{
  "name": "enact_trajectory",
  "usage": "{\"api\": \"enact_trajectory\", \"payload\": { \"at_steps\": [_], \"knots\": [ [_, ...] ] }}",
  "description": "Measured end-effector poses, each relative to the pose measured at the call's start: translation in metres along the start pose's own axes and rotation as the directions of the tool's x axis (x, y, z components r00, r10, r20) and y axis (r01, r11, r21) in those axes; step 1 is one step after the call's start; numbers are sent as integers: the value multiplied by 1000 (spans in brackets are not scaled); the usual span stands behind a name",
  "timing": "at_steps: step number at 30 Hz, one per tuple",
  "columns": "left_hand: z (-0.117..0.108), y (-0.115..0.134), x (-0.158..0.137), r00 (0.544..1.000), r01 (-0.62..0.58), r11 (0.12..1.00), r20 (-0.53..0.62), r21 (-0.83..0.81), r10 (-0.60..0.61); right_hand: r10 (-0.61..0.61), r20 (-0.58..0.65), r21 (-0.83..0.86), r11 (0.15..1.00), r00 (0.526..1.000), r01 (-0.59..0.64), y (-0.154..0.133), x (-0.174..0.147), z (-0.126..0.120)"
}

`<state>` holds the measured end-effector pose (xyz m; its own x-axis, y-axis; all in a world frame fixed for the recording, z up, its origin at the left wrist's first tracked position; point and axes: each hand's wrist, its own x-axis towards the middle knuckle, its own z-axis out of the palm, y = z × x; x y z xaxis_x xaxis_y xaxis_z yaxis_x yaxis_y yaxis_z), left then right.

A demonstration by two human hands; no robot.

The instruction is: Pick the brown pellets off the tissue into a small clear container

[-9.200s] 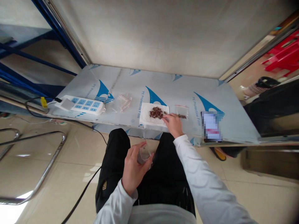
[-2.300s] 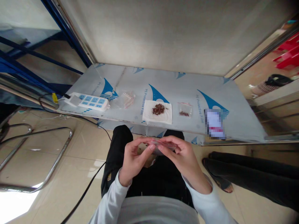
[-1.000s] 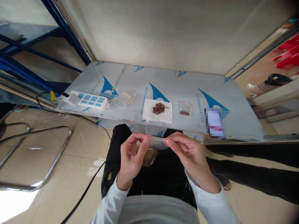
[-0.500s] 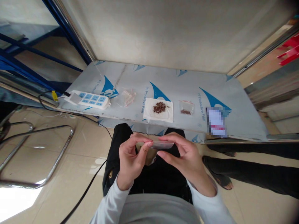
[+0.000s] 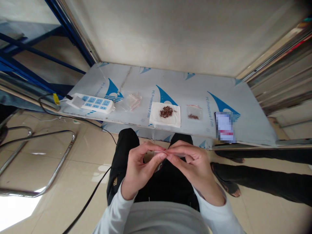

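Note:
Above my lap, my left hand [image 5: 141, 165] and my right hand [image 5: 193, 164] meet at the fingertips. Between them they pinch a small clear zip bag [image 5: 179, 154], with thumbs and forefingers closed on its edge. Most of the bag is hidden by my fingers, and I cannot tell whether anything is in it. On the table beyond, a white cloth or paper pad [image 5: 156, 121] carries a heap of small dark brown pieces [image 5: 166, 112], perhaps screws. Right of it lies a filled zip bag [image 5: 194, 112] with similar pieces in its lower part.
Several flat clear bags [image 5: 133, 101] lie left of the pad. A white power strip [image 5: 97, 104] with a plug and cable sits farther left. A pixelated phone [image 5: 224, 127] rests near the table's [image 5: 253, 120] right front edge. Another person's legs [image 5: 263, 182] stand at the right.
My right hand's thumb and forefinger have closed on the bag and moved left to meet my left fingertips. My left hand has shifted slightly right. Things on the table stay put.

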<state>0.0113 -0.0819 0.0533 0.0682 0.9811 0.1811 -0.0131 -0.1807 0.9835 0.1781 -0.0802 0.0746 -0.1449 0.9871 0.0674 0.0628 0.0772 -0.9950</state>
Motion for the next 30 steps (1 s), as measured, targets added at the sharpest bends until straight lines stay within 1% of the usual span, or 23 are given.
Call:
{"api": "enact_trajectory", "payload": {
  "at_steps": [1, 3, 5, 6, 8, 10, 12, 15, 17, 19, 20, 22, 25, 27, 30],
  "knots": [
    [-1, 0, 0, 1000, -7, 1000, 16, 10, 7, 21, 9, 11, 1000, 1000, -21, 0, 0, 0],
    [-1, 0, 0, 1000, -11, 1000, 14, 28, 11, 86, 30, 52, 995, 996, -88, -1, 0, 0],
    [-1, 0, -2, 999, 23, 999, -35, 32, -22, 162, 26, 113, 980, 986, -164, 0, -1, 0],
    [-1, 0, -3, 997, 44, 999, -62, 30, -42, 193, 4, 141, 971, 981, -191, 1, -2, 0],
    [0, -2, -5, 992, 60, 998, -110, 32, -56, 215, -66, 161, 966, 974, -203, 4, -5, 1],
    [1, -2, -5, 990, 52, 998, -135, 40, -46, 184, -117, 133, 977, 976, -168, 6, -7, 2],
    [3, -1, -5, 988, 56, 998, -147, 21, -53, 138, -123, 107, 986, 983, -125, 7, -9, 3],
    [5, 2, -2, 979, 118, 990, -155, -82, -130, 111, -109, 110, 989, 988, -99, 6, -9, 3],
    [6, 4, 1, 975, 172, 975, -113, -143, -189, 102, -99, 95, 991, 990, -93, 7, -9, 3],
    [6, 5, 3, 976, 206, 964, -34, -168, -214, 95, -87, 68, 994, 992, -89, 7, -9, 2],
    [5, 5, 3, 977, 210, 963, -2, -170, -213, 99, -80, 61, 994, 992, -94, 8, -9, 2],
    [5, 4, 3, 981, 194, 968, 20, -157, -193, 129, -66, 78, 989, 989, -124, 10, -11, 2],
    [7, 0, -1, 986, 163, 980, -11, -114, -165, 174, -56, 107, 980, 983, -168, 13, -15, 3],
    [11, -4, -6, 987, 156, 983, -20, -98, -159, 150, -83, 53, 988, 985, -146, 15, -17, 5],
    [17, -9, -9, 987, 153, 985, -31, -83, -156, 48, -162, -75, 995, 986, -60, 16, -19, 5]
  ]
}}
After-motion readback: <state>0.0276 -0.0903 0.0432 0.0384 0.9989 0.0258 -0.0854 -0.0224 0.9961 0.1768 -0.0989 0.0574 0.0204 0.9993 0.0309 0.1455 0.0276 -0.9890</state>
